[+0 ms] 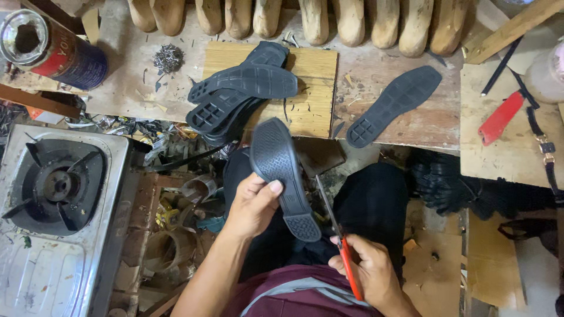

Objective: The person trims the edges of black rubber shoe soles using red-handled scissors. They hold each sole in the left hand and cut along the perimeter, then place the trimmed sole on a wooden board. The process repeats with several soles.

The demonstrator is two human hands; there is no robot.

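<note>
My left hand (254, 205) grips a black rubber shoe sole (281, 173) by its side, tread facing up, over my lap. My right hand (369, 275) holds red-handled scissors (343, 249), their blades pointing up beside the sole's heel end. A stack of several black soles (242, 88) lies on a pale wooden board (314, 88) on the bench ahead. One more black sole (392, 105) lies alone to the right of the board.
A row of wooden shoe lasts (305, 20) lines the back. A tin can (50, 47) and a heap of small nails (168, 57) sit far left. A gas stove (59, 194) is at left; a red cutter (500, 117) and pencil (500, 67) at right. Scraps litter the floor.
</note>
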